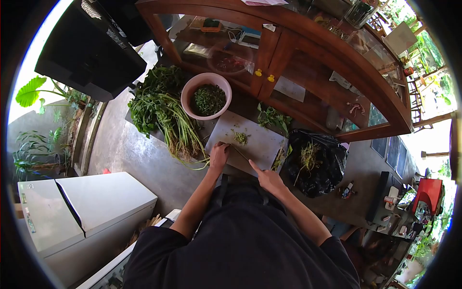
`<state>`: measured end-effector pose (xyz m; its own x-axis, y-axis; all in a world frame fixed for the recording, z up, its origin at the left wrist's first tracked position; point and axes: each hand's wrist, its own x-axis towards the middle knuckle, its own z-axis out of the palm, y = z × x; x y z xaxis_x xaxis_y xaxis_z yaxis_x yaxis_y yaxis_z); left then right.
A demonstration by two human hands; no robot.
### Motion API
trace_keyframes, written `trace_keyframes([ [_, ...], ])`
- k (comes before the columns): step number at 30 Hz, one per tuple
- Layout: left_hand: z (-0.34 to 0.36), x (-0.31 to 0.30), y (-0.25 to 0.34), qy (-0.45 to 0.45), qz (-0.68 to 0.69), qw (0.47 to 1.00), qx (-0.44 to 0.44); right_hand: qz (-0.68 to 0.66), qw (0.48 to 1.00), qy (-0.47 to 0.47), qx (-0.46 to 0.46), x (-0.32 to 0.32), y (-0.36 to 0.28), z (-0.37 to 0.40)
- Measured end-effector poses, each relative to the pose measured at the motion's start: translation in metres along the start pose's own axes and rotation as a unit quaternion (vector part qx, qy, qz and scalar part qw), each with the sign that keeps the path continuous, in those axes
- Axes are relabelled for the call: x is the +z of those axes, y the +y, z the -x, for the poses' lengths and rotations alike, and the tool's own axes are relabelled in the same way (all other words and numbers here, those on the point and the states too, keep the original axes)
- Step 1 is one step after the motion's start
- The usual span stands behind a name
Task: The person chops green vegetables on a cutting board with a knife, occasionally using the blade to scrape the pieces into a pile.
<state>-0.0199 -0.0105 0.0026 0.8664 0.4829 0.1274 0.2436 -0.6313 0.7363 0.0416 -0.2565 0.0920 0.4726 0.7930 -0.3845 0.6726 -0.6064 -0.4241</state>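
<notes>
A white cutting board [262, 137] lies on the table with a small heap of chopped greens [240, 138] on it. My left hand [220, 155] is closed at the board's left edge; what its fingers hold is too small to name. My right hand [269, 180] grips a thin knife [239, 153] at the board's near edge, index finger stretched along it, the blade slanting toward my left hand. Left of the board lie long leafy stems [166, 113] with roots. Behind it stands a pink bowl [186, 102] holding cut greens [208, 99].
A black plastic bag [332, 166] with root scraps [309, 156] sits right of the board. Loose leaves [272, 118] lie behind it. A glass-fronted wooden cabinet [269, 58] borders the far side. A white refrigerator [103, 202] stands at left. Part of another person shows at lower right.
</notes>
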Motion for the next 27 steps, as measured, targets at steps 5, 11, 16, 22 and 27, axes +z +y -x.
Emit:
trace_keyframes([
  [5, -0.002, 0.002, -0.003, -0.01, -0.005, 1.0, -0.023, 0.035, 0.998, 0.049, -0.003, 0.007, -0.004, 0.001],
  [11, -0.001, -0.001, 0.004, 0.006, -0.011, 1.0, -0.026, -0.016, 1.0, 0.015, 0.008, 0.026, -0.002, -0.018],
  [16, -0.001, -0.001, 0.004, 0.0, -0.027, 0.999, -0.033, -0.048, 0.999, -0.007, 0.012, 0.041, 0.006, -0.041],
  [22, -0.002, -0.004, 0.007, 0.013, -0.02, 0.999, -0.037, -0.05, 0.998, -0.032, 0.013, 0.036, 0.011, -0.019],
  [27, -0.001, -0.001, 0.004, 0.009, -0.001, 0.999, -0.036, -0.053, 0.998, -0.014, 0.011, 0.053, 0.017, -0.015],
])
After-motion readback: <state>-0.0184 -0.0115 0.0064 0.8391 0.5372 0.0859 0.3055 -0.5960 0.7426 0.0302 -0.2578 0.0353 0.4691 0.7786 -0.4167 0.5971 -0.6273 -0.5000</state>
